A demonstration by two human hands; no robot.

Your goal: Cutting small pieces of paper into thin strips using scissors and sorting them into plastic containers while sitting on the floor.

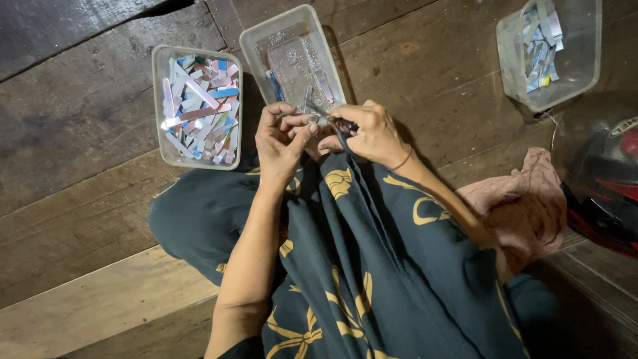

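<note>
Sitting on a dark wooden plank floor (80, 113), the person held both hands together above the lap, which was covered by a dark cloth with yellow motifs (372, 266). The left hand (282, 136) was curled, its thumb and fingertips pressed together on a small silvery strip (307, 100) that stood up from between the two hands. The right hand (372, 133) was closed around a small dark-handled tool (342, 126), whose tip met the strip; its exact kind could not be determined. A thin band sat on the right wrist.

Just beyond the hands lay a clear plastic tray (256, 36) holding a few strips and a shiny sheet. Beside it, to the left in view, a second clear tray (158, 100) was filled with cut strips (199, 110) in pink, blue and silver. A third clear container (578, 60) with similar strips stood well apart at the upper right. A pinkish crumpled cloth (525, 206) lay near the right forearm, next to a red and black helmet (605, 179) at the frame edge.
</note>
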